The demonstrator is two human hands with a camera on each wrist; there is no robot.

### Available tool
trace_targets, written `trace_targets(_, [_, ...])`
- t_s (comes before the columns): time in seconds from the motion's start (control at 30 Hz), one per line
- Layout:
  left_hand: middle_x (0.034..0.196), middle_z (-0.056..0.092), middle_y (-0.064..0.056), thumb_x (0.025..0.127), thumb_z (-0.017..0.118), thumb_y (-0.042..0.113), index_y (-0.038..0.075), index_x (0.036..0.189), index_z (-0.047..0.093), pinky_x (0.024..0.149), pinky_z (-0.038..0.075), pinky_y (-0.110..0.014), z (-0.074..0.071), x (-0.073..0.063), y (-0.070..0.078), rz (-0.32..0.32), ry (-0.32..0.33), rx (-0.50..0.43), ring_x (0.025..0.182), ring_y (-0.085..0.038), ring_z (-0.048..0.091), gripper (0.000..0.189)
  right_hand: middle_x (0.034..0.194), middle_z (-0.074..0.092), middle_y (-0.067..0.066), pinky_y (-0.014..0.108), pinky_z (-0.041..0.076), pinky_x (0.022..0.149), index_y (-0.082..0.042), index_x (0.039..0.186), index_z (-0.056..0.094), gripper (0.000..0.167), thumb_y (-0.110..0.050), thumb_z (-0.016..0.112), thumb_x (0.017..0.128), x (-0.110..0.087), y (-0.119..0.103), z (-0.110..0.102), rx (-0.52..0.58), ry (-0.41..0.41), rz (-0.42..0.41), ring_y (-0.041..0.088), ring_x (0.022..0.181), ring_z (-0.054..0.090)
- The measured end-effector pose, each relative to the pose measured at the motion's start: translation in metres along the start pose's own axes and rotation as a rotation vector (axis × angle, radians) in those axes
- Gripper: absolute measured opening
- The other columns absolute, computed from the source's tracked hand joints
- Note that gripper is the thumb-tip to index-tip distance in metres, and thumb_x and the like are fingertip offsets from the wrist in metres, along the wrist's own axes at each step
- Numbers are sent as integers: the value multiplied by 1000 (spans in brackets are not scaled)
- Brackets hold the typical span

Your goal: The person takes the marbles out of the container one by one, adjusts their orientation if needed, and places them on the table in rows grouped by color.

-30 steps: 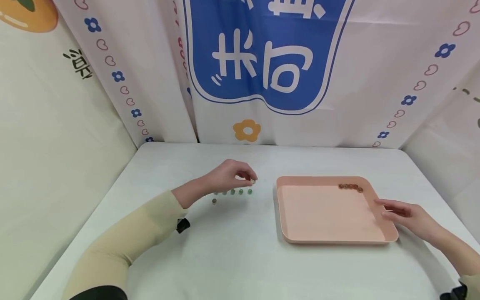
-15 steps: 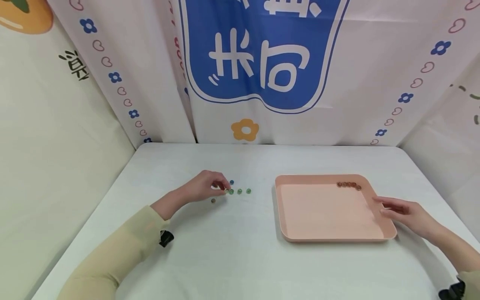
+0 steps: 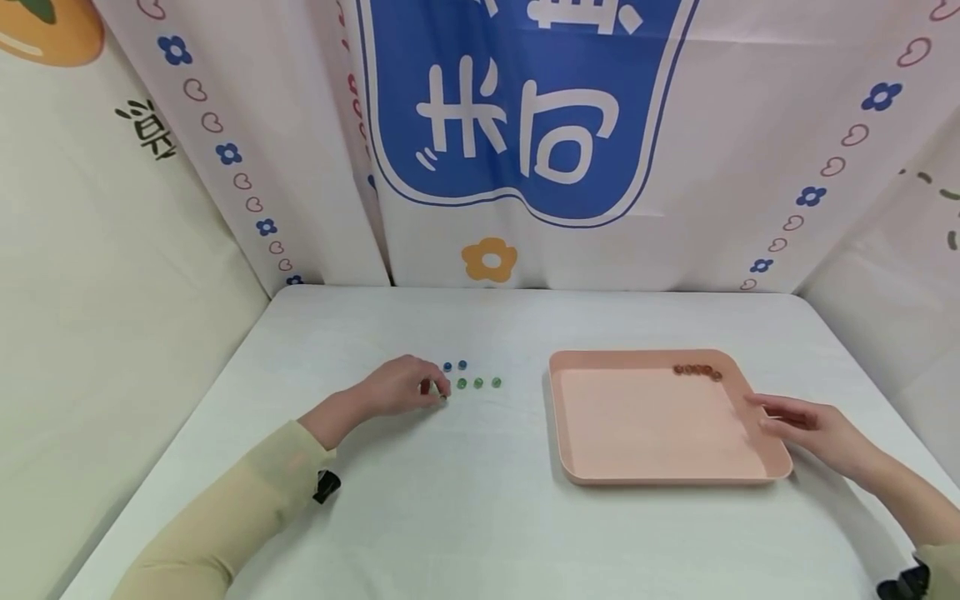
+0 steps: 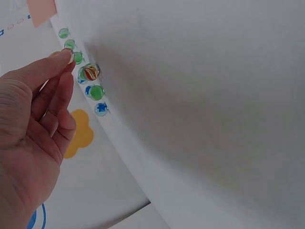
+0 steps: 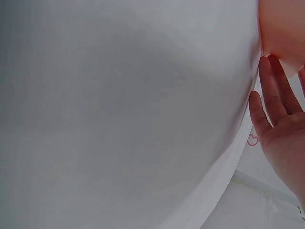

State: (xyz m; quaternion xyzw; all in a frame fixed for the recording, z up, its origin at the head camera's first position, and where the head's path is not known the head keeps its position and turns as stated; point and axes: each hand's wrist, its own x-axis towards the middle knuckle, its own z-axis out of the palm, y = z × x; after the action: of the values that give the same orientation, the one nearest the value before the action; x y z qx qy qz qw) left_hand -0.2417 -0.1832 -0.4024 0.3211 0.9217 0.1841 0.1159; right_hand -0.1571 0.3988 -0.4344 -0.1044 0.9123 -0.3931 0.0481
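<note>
My left hand [image 3: 401, 387] is low over the left part of the table, thumb and fingertips pinched together on a small marble [image 3: 443, 397] that they mostly hide. Close by, three green marbles [image 3: 478, 383] form a row, and two blue marbles [image 3: 447, 367] lie behind them. In the left wrist view, a brown-swirled marble [image 4: 90, 72] and another green marble [image 4: 96, 92] lie near my fingers. At the right, my right hand [image 3: 821, 433] touches the right rim of a pink tray [image 3: 637, 481]; its fingers [image 5: 272, 90] are nearly straight in the right wrist view.
Several brown marbles [image 3: 693, 369] sit in a line inside the tray's far right corner. The white table [image 3: 480, 533] ends at a printed cloth backdrop [image 3: 600, 258]. Cloth walls flank both sides.
My left hand has moved left and toward me with the pinched marble, uncovering the blue marbles, and now covers the loose brown marble. The right hand stays at the tray.
</note>
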Motion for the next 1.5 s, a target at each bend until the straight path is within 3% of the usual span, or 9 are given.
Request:
trace_targets(0.17, [83,62,12,87,73,12,18,97,74,65,41,-29,1,0,1,0,-1,23,68,-10,47,11,117,47,-35,8,44,76,10,133,50,51,-21,65,95,0,-1,0,-9,2,11,-27,101,39])
trace_targets(0.3, [85,63,13,87,74,13,20,96,74,65,42,-28,3,3,-1,-6,-8,24,69,-9,48,11,125,58,-14,9,44,76,10,133,50,51,-20,65,95,0,-1,2,-30,2,25,-26,100,39])
trace_targets(0.5, [84,62,15,86,74,12,21,95,74,67,42,-29,7,5,-1,-25,-26,12,69,-10,49,13,119,51,-29,8,44,76,10,133,51,51,-20,66,95,0,1,2,-17,8,18,-26,100,40])
trace_targets(0.7, [87,63,14,86,73,10,22,94,74,67,43,-29,7,3,-3,-15,-15,15,70,-10,49,14,122,54,-22,9,44,76,9,134,51,51,-21,65,95,-1,-1,2,-16,-2,27,-26,100,39])
trace_targets(0.8, [90,65,12,86,73,11,20,97,74,67,43,-29,3,2,-4,-3,3,13,70,-9,50,14,117,49,-32,8,44,76,9,133,51,50,-20,66,95,-1,-2,2,-18,11,16,-27,100,39])
trace_targets(0.93, [89,65,8,87,73,11,14,101,74,63,44,-28,-7,3,-2,20,40,5,68,-9,50,14,118,48,-32,7,43,76,9,133,51,49,-18,65,95,-1,-1,2,-23,13,1,-26,101,39])
trace_targets(1.2, [94,68,7,90,71,13,10,104,74,68,47,-28,-24,28,22,138,49,3,74,-8,55,15,118,48,-32,8,44,76,11,132,52,48,-15,66,94,-1,1,1,-12,19,-7,-25,101,40])
trace_targets(1.37, [95,67,11,91,70,17,11,105,73,69,48,-26,-20,53,52,178,-25,-47,77,-7,57,16,121,51,-26,9,45,77,10,134,50,49,-17,65,95,-1,-1,1,2,5,4,-25,102,40])
trace_targets(1.5, [97,66,12,92,69,19,11,107,73,71,49,-24,-13,75,75,210,-84,-55,81,-6,58,17,120,50,-29,9,45,77,11,133,50,49,-15,65,94,-1,0,1,18,10,-15,-25,102,41])
